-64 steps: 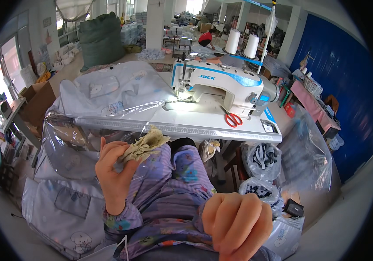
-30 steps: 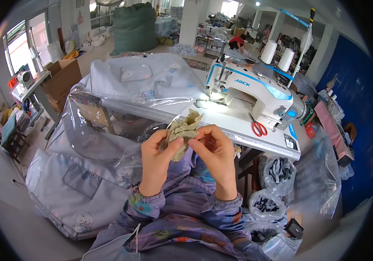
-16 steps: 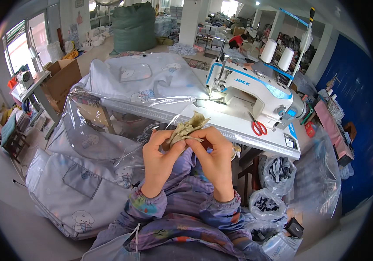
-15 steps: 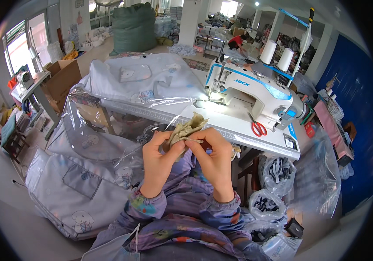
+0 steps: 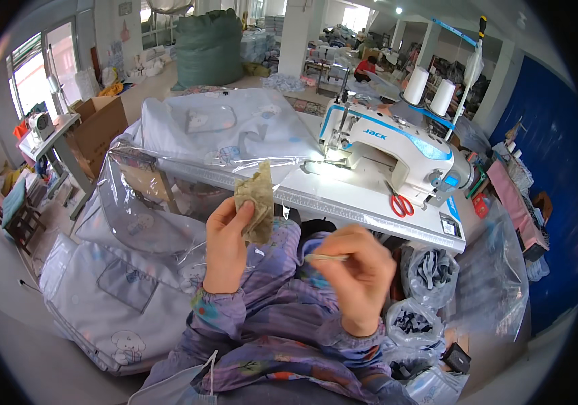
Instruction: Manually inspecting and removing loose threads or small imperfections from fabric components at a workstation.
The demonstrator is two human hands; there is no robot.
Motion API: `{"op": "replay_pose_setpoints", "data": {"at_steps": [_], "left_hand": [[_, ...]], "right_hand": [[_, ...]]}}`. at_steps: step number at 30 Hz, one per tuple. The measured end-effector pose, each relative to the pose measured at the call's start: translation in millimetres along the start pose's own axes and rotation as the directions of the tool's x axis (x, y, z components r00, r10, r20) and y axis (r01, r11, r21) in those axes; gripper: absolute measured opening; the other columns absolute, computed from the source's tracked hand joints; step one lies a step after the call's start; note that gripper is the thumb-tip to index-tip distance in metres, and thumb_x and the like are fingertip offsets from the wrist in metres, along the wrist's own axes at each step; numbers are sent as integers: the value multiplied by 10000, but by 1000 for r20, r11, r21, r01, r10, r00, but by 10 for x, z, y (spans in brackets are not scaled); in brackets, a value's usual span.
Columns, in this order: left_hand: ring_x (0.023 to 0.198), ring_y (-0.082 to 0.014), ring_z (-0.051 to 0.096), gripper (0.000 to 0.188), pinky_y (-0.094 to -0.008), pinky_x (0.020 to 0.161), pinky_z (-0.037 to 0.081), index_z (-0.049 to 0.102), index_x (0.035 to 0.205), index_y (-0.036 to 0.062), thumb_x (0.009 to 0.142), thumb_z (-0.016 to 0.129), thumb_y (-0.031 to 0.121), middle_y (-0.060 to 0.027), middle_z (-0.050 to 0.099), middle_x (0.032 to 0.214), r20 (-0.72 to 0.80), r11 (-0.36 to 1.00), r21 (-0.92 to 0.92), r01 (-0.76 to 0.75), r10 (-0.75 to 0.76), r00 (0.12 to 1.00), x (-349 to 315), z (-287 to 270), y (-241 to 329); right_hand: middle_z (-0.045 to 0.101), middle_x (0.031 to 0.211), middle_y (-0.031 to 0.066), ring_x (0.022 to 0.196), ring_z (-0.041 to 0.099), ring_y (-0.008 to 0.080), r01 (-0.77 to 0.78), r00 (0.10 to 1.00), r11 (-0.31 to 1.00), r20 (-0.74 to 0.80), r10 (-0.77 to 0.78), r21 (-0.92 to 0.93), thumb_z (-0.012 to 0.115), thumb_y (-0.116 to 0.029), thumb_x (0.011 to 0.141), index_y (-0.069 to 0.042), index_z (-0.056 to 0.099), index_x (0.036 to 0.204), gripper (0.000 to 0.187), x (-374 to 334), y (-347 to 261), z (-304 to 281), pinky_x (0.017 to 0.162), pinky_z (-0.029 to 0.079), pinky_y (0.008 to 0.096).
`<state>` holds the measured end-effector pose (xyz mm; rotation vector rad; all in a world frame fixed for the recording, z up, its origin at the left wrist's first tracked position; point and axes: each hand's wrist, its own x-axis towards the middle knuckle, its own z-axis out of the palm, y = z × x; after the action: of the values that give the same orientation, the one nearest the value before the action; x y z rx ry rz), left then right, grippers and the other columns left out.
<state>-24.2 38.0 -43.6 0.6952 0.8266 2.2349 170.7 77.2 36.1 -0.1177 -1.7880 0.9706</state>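
My left hand [image 5: 225, 246] pinches a crumpled olive-tan piece [image 5: 260, 202], cloth or paper, holding it up before the sewing table's front edge. Its upper edge looks ragged. Lower and to the right, my right hand [image 5: 358, 280] is closed, a thin pale strip [image 5: 326, 256] sticking out between thumb and fingers. The hands are apart, and the right one is slightly blurred. Beyond them stands a white-and-blue sewing machine [image 5: 390, 135] with its lamp lit over the needle area.
Red-handled scissors [image 5: 401, 204] lie on the sewing table [image 5: 309, 192]. Pale grey printed fabric [image 5: 167, 121] with clear plastic covers the table's left part and hangs down. Bags of dark strips [image 5: 430, 273] stand at my right. A cardboard box [image 5: 99, 131] is far left.
My hands were together on the crumpled piece. Now the right hand has drawn away right and down with a thin strip, while the left keeps the piece, moved slightly left.
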Motion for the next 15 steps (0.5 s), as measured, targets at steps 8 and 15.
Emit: {"op": "replay_pose_setpoints", "data": {"at_steps": [8,15], "left_hand": [[1048,-168,668,248,-319,888,534,655,1194,9,1009,627,173,-49,708,1098,-15,984,-162,77,-81,997,-65,21,57],[1066,-188,633,255,-580,1125,347,678,1137,119,997,615,323,-38,702,1035,406,441,-697,565,-406,818,-8,-90,54]], "right_hand": [[595,867,137,691,552,142,0,990,952,-135,43,305,743,-4,811,30,634,903,146,-37,-35,-133,584,452,251],[474,822,79,637,455,139,146,978,913,-193,-76,380,752,-14,816,4,587,884,179,-71,-50,-146,511,386,260]]}}
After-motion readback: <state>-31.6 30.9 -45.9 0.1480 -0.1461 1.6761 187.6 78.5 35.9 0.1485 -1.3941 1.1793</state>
